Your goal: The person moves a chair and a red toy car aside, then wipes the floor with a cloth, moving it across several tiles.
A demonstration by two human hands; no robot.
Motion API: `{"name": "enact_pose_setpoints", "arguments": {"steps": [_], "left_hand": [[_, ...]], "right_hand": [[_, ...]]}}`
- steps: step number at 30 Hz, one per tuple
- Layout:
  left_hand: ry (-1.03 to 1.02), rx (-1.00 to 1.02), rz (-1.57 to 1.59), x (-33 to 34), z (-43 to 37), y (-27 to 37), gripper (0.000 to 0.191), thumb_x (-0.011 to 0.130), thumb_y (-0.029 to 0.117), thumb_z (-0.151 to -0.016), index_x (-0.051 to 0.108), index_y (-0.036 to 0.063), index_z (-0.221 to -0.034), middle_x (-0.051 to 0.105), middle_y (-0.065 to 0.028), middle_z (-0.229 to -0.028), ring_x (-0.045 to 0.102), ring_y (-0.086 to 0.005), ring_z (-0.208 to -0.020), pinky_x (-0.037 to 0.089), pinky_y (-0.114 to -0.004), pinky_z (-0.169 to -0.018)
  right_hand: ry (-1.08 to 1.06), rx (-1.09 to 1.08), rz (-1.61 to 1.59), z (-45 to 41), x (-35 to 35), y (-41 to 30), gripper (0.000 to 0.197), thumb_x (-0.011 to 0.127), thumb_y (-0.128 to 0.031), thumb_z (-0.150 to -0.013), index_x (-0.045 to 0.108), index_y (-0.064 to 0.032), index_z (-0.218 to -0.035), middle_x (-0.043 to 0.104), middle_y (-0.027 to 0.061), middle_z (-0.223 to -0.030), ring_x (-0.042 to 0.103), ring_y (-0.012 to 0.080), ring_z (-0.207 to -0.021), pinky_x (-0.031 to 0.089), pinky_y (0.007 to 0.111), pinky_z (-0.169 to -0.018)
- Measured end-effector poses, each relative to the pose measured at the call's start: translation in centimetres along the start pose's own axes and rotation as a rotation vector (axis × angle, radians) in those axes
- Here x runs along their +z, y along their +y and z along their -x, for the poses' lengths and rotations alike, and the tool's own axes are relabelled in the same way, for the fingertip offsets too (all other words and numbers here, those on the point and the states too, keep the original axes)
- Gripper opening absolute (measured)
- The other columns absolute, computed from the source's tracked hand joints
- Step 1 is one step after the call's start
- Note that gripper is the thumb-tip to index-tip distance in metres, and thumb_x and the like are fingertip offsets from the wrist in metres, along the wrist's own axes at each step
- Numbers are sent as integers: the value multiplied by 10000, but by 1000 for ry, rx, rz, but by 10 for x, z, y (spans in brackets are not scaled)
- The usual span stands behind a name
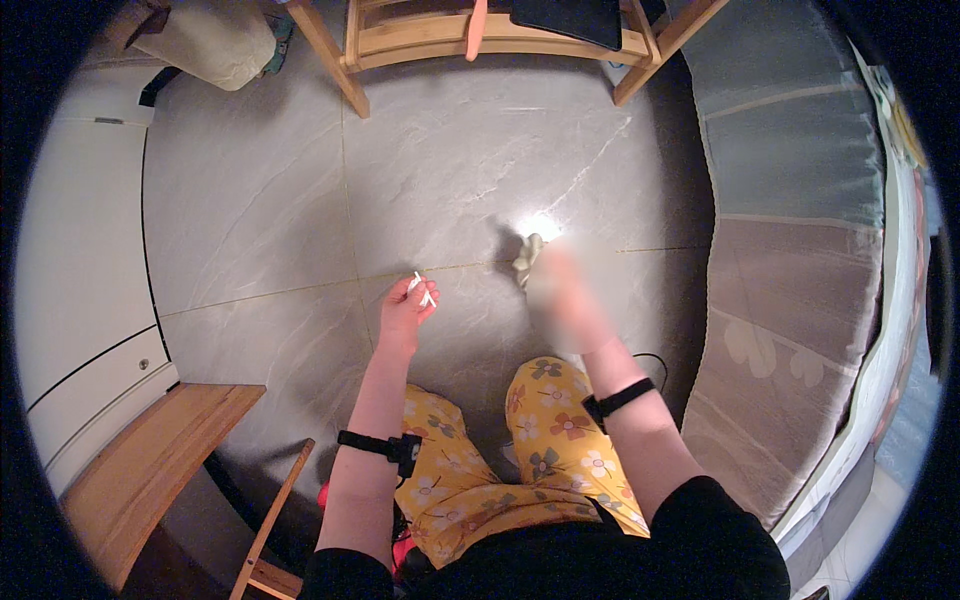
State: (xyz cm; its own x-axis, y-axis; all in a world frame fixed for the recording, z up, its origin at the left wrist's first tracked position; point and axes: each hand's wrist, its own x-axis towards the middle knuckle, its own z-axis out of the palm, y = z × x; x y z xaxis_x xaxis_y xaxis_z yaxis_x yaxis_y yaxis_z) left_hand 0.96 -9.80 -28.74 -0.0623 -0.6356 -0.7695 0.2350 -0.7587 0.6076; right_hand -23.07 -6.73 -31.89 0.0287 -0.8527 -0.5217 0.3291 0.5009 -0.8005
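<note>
Between the fingers of my left hand (409,298) is a small white item (421,289) with thin, stick-like ends; its exact kind cannot be told. To the right, my right hand (561,289) is largely covered by a blurred patch, so its fingers are hidden. A pale, greenish-beige lumpy object (529,259) shows at the left edge of that blur, and whether my right hand grips it cannot be told. Both hands are over the grey marbled floor (450,187), in front of my knees. Black straps circle both forearms.
A wooden rack (420,36) with an orange strip (476,30) and a black flat item (574,19) stands ahead. White drawers (82,225) and a wooden board (165,450) are at left. Cloth (787,247) hangs from a bed at right. A pale bag (214,49) sits upper left.
</note>
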Motion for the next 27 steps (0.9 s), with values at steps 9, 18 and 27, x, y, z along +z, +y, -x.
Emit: {"name": "enact_pose_setpoints", "arguments": {"steps": [9, 18, 27], "left_hand": [[-217, -90, 78, 75, 16, -23, 117, 386, 140, -800, 386, 48, -871, 504, -102, -919, 511, -176, -797, 421, -306, -699], [-197, -133, 356, 87, -3, -32, 160, 335, 169, -822, 365, 39, -910, 458, -63, -871, 469, -144, -733, 405, -286, -627], [-158, -98, 172, 78, 17, 2, 186, 320, 166, -824, 369, 35, -946, 470, -88, -914, 488, -193, -808, 403, -334, -726]], "right_hand": [[73, -566, 571, 17, 51, -84, 71, 448, -30, -705, 437, -59, -769, 460, 5, -689, 432, 114, -602, 375, 236, -550], [176, -394, 74, 28, 63, -50, 250, 467, -69, -729, 425, -64, -976, 458, 29, -930, 436, 142, -879, 358, 243, -749], [-78, -437, 961, 12, 54, -36, 526, 592, -95, -598, 369, -46, -1072, 369, 165, -1089, 378, 255, -1005, 308, 303, -848]]}}
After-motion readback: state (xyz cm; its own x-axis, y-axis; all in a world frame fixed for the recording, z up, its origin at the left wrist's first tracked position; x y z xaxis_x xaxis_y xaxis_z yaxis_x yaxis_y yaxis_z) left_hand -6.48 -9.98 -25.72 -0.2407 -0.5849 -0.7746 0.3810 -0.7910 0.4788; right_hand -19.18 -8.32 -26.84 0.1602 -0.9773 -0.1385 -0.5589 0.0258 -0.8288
